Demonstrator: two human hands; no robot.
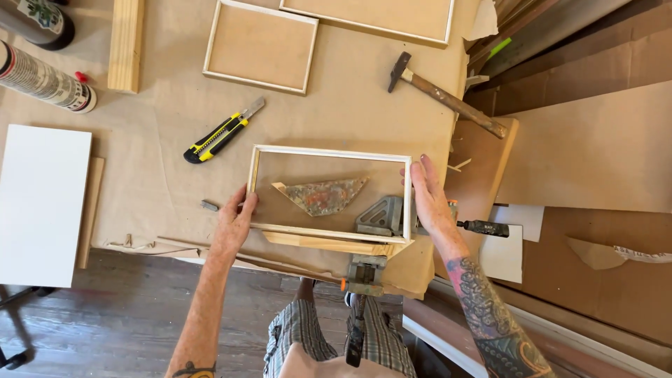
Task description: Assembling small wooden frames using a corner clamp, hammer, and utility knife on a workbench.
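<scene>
Three frames (330, 190), one hammer (448, 97), one knife (222, 133)

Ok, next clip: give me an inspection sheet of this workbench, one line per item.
Surface: table covered in brown paper.
Job's things: open white frame lying flat, a corner clamp inside its near right corner.
Clutter: utility knife, hammer, two backed frames, white panel, wood strip, two tubes.
Grippers: left hand on the frame's left side, right hand on its right side.
Cables: nothing seen.
Surroundings: wooden floor, cardboard sheets to the right.
</scene>
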